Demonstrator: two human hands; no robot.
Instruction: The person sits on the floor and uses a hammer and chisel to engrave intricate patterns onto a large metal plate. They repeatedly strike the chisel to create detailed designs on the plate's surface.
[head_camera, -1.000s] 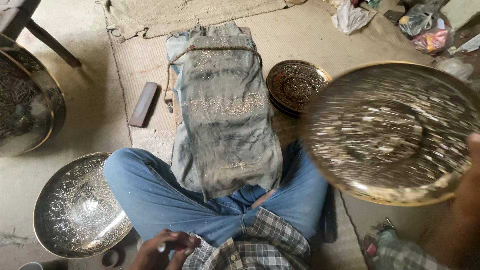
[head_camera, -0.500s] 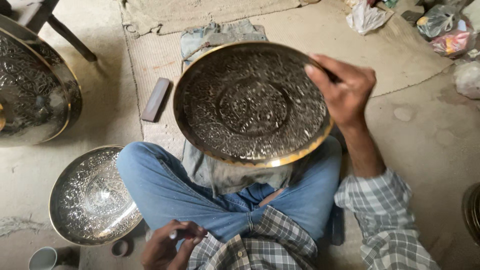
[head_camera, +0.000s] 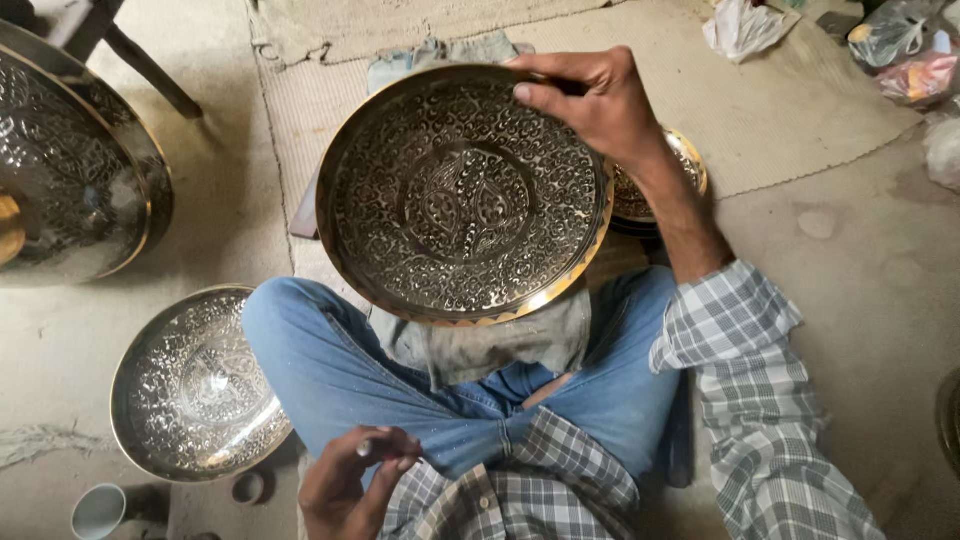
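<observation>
One engraved brass plate (head_camera: 465, 195), right hand (head_camera: 590, 100) grip clamped on far rim, left hand (head_camera: 355, 480) fingers curled together, empty.

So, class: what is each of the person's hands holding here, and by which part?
The right hand grips the engraved brass plate by its upper rim. The left hand pinches something too small to identify.

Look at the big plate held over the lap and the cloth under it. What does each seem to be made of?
The plate, gripped at its rim by the right hand, looks like metal, perhaps brass: shiny golden edge, dark face with raised floral engraving. The cloth looks like worn grey-blue woven fabric, possibly denim: soft folds, faded and stained.
</observation>
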